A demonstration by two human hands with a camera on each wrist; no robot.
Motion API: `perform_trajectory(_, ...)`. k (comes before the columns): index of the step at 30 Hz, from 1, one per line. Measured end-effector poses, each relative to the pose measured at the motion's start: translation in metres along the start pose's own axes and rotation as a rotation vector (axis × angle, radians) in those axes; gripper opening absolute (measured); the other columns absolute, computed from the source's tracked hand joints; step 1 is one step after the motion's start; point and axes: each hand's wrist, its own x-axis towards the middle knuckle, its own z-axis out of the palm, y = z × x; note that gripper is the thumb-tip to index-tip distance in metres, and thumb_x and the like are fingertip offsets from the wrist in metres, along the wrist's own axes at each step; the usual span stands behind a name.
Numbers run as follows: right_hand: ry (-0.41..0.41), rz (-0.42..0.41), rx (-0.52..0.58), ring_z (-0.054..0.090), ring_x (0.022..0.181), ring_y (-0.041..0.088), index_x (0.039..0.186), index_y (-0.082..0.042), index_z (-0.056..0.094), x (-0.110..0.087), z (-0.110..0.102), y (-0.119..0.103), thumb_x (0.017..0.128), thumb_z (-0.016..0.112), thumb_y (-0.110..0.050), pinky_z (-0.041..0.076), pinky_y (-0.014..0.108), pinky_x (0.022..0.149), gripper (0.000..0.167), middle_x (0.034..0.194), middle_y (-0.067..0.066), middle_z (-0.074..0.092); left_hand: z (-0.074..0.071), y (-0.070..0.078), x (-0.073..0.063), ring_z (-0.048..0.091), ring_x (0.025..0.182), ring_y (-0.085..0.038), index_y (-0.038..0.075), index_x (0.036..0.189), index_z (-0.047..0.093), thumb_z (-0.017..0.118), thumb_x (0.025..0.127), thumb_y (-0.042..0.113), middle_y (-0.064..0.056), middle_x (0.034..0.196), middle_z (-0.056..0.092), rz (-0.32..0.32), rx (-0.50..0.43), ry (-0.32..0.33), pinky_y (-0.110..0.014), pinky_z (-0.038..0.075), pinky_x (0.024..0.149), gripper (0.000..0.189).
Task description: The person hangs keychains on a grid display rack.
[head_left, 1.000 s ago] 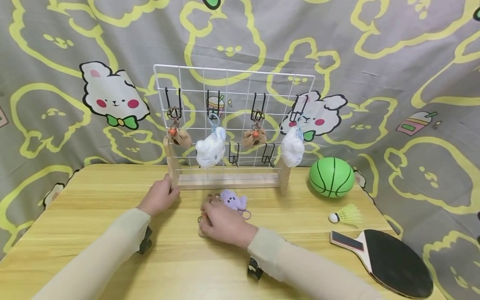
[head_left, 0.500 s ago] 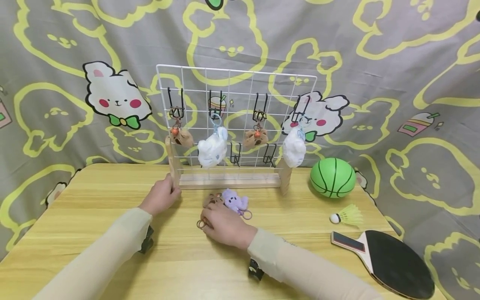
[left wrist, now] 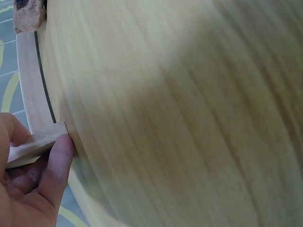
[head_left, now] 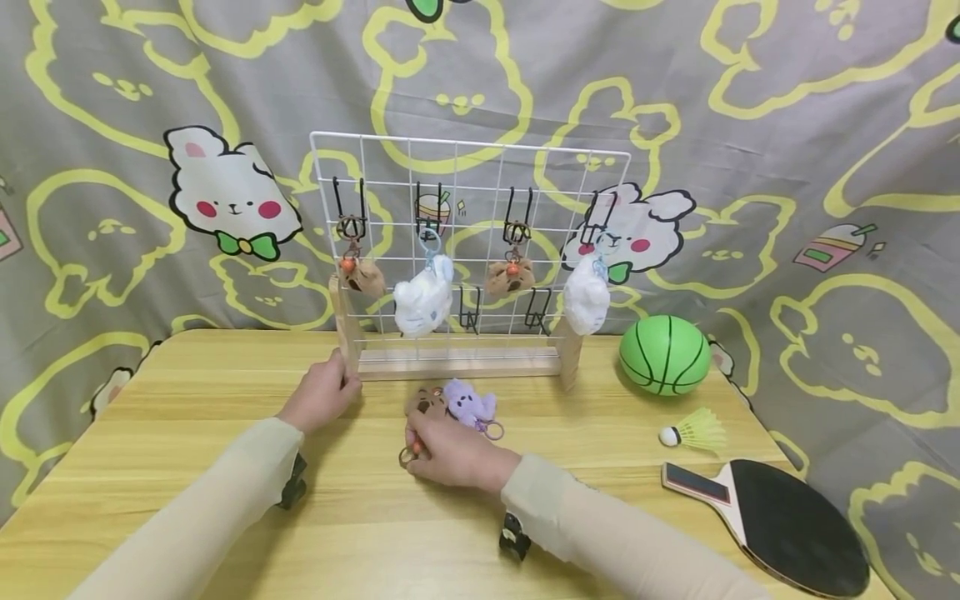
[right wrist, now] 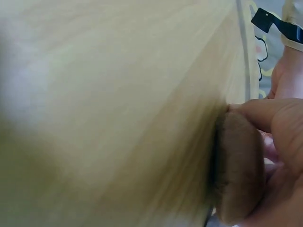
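My left hand grips the left wooden upright of a white wire grid rack. In the left wrist view, the thumb and fingers pinch the end of its wooden foot. My right hand holds a brown plush keychain low over the table; the hand hides most of it in the head view. Its ring and orange bead stick out at the left of the fingers. Just behind lie a brown plush face and a purple plush keychain with a ring.
Brown plush keychains and white ones hang from the rack's upper black hooks; two lower hooks hold nothing. At the right are a green ball, a shuttlecock and a table tennis bat. A patterned curtain hangs behind.
My right hand has shifted slightly towards the front and right, and the ring and orange bead have moved with it. The left hand keeps its grip on the rack.
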Motion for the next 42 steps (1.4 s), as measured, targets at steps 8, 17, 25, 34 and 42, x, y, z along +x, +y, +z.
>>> perform_trajectory(8, -0.02, 0.002, 0.133, 0.054, 0.081, -0.002, 0.104, -0.009, 0.066, -0.002, -0.003, 0.0, 0.094, 0.075, -0.011, 0.05, 0.012, 0.078, 0.013, 0.091, -0.003, 0.066, 0.0, 0.001, -0.001, 0.044, 0.057, -0.014, -0.019, 0.134, 0.042, 0.049, 0.099, 0.007, -0.007, 0.072, 0.052, -0.013, 0.002, -0.009, -0.027, 0.037, 0.049, 0.043)
perform_trajectory(17, -0.01, -0.03, 0.172, 0.051, 0.074, -0.005, 0.104, -0.007, 0.075, -0.004, -0.005, 0.004, 0.098, 0.07, -0.009, 0.049, 0.012, 0.071, 0.008, 0.093, 0.002, 0.073, 0.0, 0.002, 0.0, 0.044, 0.056, -0.014, -0.019, 0.136, 0.041, 0.049, 0.099, 0.007, -0.007, 0.072, 0.052, -0.007, -0.001, -0.008, -0.026, 0.036, 0.049, 0.046)
perform_trajectory(25, 0.02, -0.02, 0.254, 0.053, 0.071, -0.006, 0.098, -0.008, 0.072, -0.003, -0.004, 0.008, 0.1, 0.067, -0.009, 0.05, 0.013, 0.07, 0.006, 0.084, -0.001, 0.069, 0.0, -0.001, 0.0, 0.042, 0.055, -0.014, -0.02, 0.14, 0.038, 0.047, 0.098, 0.007, -0.006, 0.071, 0.051, -0.003, -0.001, -0.002, -0.025, 0.034, 0.048, 0.05)
perform_trajectory(34, 0.063, 0.023, 0.489, 0.062, 0.07, 0.0, 0.107, -0.004, 0.062, -0.002, -0.005, 0.005, 0.106, 0.055, -0.007, 0.055, 0.017, 0.067, 0.007, 0.09, 0.011, 0.074, 0.001, 0.001, 0.001, 0.042, 0.055, -0.013, -0.018, 0.135, 0.042, 0.049, 0.098, 0.007, -0.003, 0.069, 0.048, -0.003, -0.001, 0.004, -0.025, 0.035, 0.048, 0.045)
perform_trajectory(42, 0.134, 0.011, 0.656, 0.059, 0.059, 0.008, 0.115, 0.001, 0.056, 0.006, -0.017, -0.003, 0.109, 0.05, -0.01, 0.05, 0.018, 0.054, 0.013, 0.089, 0.022, 0.073, 0.001, 0.0, 0.001, 0.043, 0.054, -0.013, -0.018, 0.135, 0.043, 0.049, 0.098, 0.007, -0.004, 0.069, 0.049, -0.012, -0.001, 0.001, -0.027, 0.035, 0.048, 0.045)
